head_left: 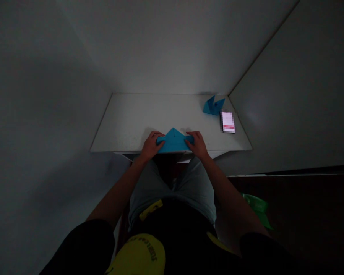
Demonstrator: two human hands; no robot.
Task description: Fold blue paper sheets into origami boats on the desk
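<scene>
A sheet of blue paper, folded so that a peak rises in its middle, lies at the front edge of the white table. My left hand grips its left end, thumb on top and fingers curled round the far side. On the right end, my right hand holds the paper the same way. A short dark line, perhaps a crease, runs down from the peak. The parts of the paper under my fingers are hidden.
A folded blue paper shape with pointed tips stands at the table's back right. Beside it lies a phone with a lit, blurred screen. Walls enclose the table at the back and sides. A green object is on the floor at right.
</scene>
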